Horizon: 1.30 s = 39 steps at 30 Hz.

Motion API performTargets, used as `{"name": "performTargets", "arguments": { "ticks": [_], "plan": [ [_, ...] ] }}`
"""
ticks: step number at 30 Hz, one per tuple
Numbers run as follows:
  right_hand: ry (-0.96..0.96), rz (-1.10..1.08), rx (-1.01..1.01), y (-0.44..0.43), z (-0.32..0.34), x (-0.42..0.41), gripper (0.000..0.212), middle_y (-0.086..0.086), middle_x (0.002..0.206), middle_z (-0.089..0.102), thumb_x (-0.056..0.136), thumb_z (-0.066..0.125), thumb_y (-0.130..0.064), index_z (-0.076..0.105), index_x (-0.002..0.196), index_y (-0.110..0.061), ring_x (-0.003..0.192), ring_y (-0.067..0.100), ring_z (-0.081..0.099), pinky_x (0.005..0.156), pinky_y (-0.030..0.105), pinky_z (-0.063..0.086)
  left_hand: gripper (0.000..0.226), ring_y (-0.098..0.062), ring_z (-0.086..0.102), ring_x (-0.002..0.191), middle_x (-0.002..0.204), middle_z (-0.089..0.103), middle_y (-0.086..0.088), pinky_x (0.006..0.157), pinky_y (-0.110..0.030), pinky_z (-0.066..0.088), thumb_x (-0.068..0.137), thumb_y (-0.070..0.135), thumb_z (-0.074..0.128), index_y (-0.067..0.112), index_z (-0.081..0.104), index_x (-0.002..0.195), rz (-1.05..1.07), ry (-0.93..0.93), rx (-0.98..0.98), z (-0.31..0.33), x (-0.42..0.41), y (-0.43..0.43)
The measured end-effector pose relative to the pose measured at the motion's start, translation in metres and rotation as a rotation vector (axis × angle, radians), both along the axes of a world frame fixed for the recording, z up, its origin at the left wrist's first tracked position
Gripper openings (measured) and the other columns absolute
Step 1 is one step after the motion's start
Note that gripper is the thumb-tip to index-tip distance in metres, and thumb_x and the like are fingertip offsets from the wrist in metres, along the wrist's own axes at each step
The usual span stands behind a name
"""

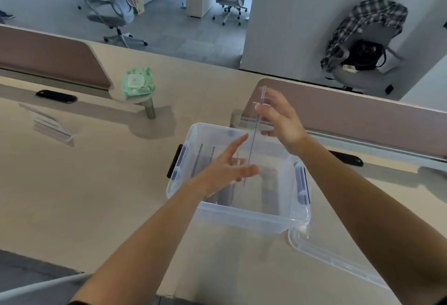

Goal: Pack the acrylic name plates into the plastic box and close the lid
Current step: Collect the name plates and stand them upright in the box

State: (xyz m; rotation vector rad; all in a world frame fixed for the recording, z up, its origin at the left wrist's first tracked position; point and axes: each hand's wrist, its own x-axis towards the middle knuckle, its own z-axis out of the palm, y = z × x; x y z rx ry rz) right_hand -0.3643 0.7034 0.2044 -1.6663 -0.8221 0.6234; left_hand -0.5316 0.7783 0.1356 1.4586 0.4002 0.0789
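Head view: one clear plastic box [244, 215] sits open on the beige desk [96, 188], with two latches, one on each side. Its one lid [338, 263] lies flat on the desk, just beside the near right corner.

Both hands are over the box, and there's one acrylic name plate [254, 135] between them, seen edge-on and tilted. The right hand [280, 120] pinches its upper end between thumb and fingers. The left hand [225, 171] has its fingers spread and mostly straight against the lower part, thumb lying across the edge. The plate's lower end dips inside the box walls.

At the left side of the box I count two plates in the box [205, 159], standing upright.

Far left on the desk, one stack of plates [52, 124], too blurred to count. One green wipes pack [137, 83] rests on a round stand.
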Motion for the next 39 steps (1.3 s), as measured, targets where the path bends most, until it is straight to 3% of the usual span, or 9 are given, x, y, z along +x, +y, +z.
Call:
{"name": "performTargets", "arguments": {
  "ticks": [3,6,12,18,22,25,30,34,39],
  "plan": [
    [0.036,0.001,-0.027,0.004,-0.01,0.03,0.044,-0.003,0.127,0.055,0.094,0.055,-0.041,0.045,0.137,-0.037,0.111,0.023,0.058,0.086,0.05,0.055,0.117,-0.025,0.045,0.133,0.155,0.028,-0.008,0.105,-0.048,0.045,0.049,0.05,0.092,0.06,0.022,0.142,-0.044,-0.006,0.026,-0.007,0.016,-0.003],
    [0.092,0.015,-0.054,0.009,-0.023,0.056,0.041,-0.006,0.124,0.058,0.096,0.055,-0.04,0.046,0.135,-0.037,0.108,0.026,0.06,0.085,0.051,0.057,0.128,-0.022,0.043,0.135,0.159,0.023,-0.005,0.109,-0.053,0.04,0.045,0.053,0.092,0.052,0.018,0.149,-0.009,0.0,0.019,-0.011,0.027,-0.003],
    [0.221,-0.041,-0.111,0.021,-0.045,0.071,0.048,-0.007,0.128,0.055,0.094,0.057,-0.046,0.044,0.139,-0.037,0.108,0.027,0.057,0.081,0.046,0.056,0.115,-0.014,0.045,0.13,0.158,0.025,-0.009,0.11,-0.046,0.041,0.059,0.04,0.088,0.048,0.018,0.15,-0.004,0.072,0.086,-0.017,0.039,0.005],
    [0.318,-0.061,-0.112,0.015,-0.063,0.062,0.053,-0.015,0.12,0.054,0.085,0.062,-0.048,0.048,0.135,-0.038,0.1,0.023,0.057,0.078,0.042,0.052,0.115,-0.023,0.046,0.135,0.156,0.03,-0.012,0.109,-0.044,0.041,0.062,0.037,0.089,0.05,0.016,0.15,-0.113,0.174,0.104,-0.032,0.037,0.013],
    [0.293,-0.08,-0.098,0.008,-0.079,0.053,0.054,-0.008,0.126,0.055,0.075,0.065,-0.044,0.056,0.128,-0.04,0.096,0.023,0.059,0.074,0.041,0.054,0.119,-0.014,0.025,0.145,0.16,0.022,0.007,0.117,-0.041,0.028,0.063,0.038,0.09,0.045,0.011,0.152,-0.204,0.263,0.386,-0.042,0.025,0.033],
    [0.329,-0.104,-0.11,-0.001,-0.099,0.05,0.064,0.001,0.135,0.054,0.068,0.067,-0.048,0.056,0.13,-0.041,0.109,0.03,0.06,0.077,0.044,0.056,0.093,-0.011,0.025,0.141,0.153,0.031,0.011,0.116,-0.042,0.029,0.073,0.041,0.081,0.044,0.026,0.148,-0.126,0.294,0.726,-0.056,0.002,0.06],
    [0.341,-0.106,-0.181,-0.01,-0.138,0.045,0.057,0.0,0.136,0.053,0.068,0.069,-0.047,0.059,0.124,-0.045,0.116,0.036,0.057,0.085,0.052,0.055,0.072,-0.032,0.014,0.139,0.155,0.021,-0.004,0.116,-0.046,0.02,0.08,0.046,0.072,0.039,0.038,0.143,0.073,0.474,1.095,-0.084,-0.027,0.094],
    [0.363,-0.113,-0.236,-0.006,-0.164,0.044,0.051,-0.003,0.137,0.051,0.076,0.065,-0.038,0.057,0.126,-0.045,0.118,0.029,0.055,0.091,0.054,0.053,0.07,-0.036,0.021,0.135,0.154,0.018,-0.009,0.111,-0.045,0.026,0.085,0.044,0.066,0.035,0.034,0.146,0.168,0.561,1.027,-0.105,-0.036,0.104],
    [0.39,-0.13,-0.314,0.001,-0.199,0.047,0.056,-0.005,0.137,0.051,0.083,0.066,-0.031,0.052,0.137,-0.037,0.119,0.024,0.053,0.095,0.056,0.048,0.071,-0.033,0.033,0.129,0.149,0.034,-0.007,0.103,-0.042,0.036,0.086,0.038,0.063,0.025,0.031,0.147,0.311,0.554,0.981,-0.116,-0.033,0.099]
  ]
}}
